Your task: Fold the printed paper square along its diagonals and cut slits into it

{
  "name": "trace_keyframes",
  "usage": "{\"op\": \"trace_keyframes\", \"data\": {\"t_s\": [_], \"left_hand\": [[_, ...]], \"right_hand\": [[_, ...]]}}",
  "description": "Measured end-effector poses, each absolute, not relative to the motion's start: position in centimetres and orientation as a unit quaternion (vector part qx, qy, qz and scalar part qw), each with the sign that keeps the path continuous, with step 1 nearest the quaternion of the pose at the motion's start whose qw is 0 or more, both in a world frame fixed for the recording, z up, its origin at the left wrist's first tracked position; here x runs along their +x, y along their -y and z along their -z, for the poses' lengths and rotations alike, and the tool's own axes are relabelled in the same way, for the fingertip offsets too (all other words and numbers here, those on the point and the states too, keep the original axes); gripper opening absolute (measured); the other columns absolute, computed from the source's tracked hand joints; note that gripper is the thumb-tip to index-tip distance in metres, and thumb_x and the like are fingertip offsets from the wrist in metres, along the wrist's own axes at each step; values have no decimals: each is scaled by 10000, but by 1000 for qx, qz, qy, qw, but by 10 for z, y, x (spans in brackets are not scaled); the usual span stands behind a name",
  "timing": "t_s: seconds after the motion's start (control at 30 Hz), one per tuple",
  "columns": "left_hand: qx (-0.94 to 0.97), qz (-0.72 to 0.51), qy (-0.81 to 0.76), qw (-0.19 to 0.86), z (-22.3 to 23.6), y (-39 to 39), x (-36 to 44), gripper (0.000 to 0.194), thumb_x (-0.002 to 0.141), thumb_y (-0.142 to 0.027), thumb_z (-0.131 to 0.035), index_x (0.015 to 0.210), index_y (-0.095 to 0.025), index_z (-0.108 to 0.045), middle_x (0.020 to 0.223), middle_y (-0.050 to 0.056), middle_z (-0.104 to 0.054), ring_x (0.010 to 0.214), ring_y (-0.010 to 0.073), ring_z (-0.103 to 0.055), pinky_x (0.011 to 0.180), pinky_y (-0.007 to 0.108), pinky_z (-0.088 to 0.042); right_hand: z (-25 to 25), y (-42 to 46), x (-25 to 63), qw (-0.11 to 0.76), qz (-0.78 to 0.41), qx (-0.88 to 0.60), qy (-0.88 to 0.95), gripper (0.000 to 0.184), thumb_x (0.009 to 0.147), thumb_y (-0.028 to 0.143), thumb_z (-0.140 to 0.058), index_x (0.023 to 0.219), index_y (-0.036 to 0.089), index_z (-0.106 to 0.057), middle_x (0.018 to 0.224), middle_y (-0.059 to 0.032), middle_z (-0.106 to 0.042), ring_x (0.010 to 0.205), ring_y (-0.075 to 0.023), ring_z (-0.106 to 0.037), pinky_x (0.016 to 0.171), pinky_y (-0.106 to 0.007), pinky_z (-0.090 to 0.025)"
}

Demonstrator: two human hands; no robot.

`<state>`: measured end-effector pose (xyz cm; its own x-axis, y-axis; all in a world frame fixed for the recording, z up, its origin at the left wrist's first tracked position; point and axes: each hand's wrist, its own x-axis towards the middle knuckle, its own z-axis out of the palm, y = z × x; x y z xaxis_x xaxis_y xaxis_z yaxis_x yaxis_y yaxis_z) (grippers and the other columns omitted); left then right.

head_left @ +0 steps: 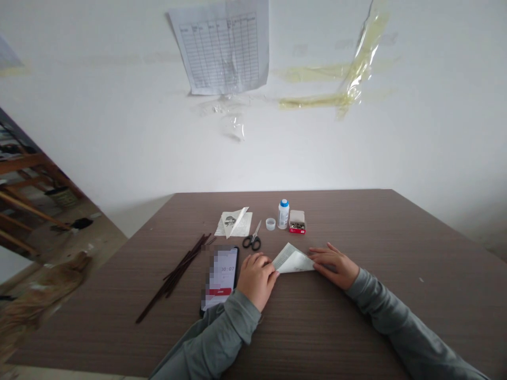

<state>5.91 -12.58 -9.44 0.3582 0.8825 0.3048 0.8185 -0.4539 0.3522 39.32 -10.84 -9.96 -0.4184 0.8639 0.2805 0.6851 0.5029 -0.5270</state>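
Observation:
A printed sheet of paper (292, 260), folded over into a triangle, lies on the table in front of me. My left hand (255, 278) has its fingers curled and closed on the paper's left corner. At the right corner, my right hand (336, 267) rests with its fingers stretched out and spread, the tips touching the paper's edge. Just beyond the paper are black-handled scissors (253, 240), partly opened, with the blades pointing away. My left hand and sleeve are close beside a phone (222, 279) showing a running timer.
Thin dark brown sticks (180, 274) lie left of the phone. Further back are another folded printed paper (240, 224), a small clear cup (270, 224), a white bottle with a blue cap (283, 215) and an opened small box (297, 222) of metal pieces. A wall borders the table's far edge.

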Motion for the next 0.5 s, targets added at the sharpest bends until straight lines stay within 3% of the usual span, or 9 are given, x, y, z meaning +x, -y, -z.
{"op": "trace_keyframes", "data": {"t_s": [0.2,0.27,0.4,0.5], "left_hand": [[821,-223,-523,53,95,123,63,184,1131,-111,-845,1040,-231,-950,1185,113,-954,1375,378,-879,1291,628,-717],[818,-213,-531,48,95,123,65,183,1134,-99,-832,1170,-230,-955,1216,109,-954,1359,365,-876,1281,605,-718],[815,-199,-542,48,92,123,69,517,1140,-62,-804,1611,-259,-886,1310,95,-951,1329,343,-869,1273,579,-711],[821,-186,-537,48,90,122,71,563,1166,-45,-761,1638,-315,-904,1275,86,-936,1328,347,-862,1283,595,-699]], "right_hand": [[112,110,384,293,-109,-493,812,465,1197,242,-586,1494,286,-941,1436,-149,-1002,1323,-341,-982,1541,-824,-458],[114,111,381,295,-99,-499,808,530,1185,221,-573,1604,290,-891,1391,-132,-1010,1265,-317,-989,1529,-836,-468],[116,112,377,293,-79,-506,808,622,1160,190,-579,1714,280,-846,1342,-144,-1013,1312,-330,-978,1506,-783,-523],[116,113,376,283,-58,-504,814,649,1171,190,-561,1748,308,-833,1393,-146,-1007,1352,-349,-967,1479,-824,-539]]}}
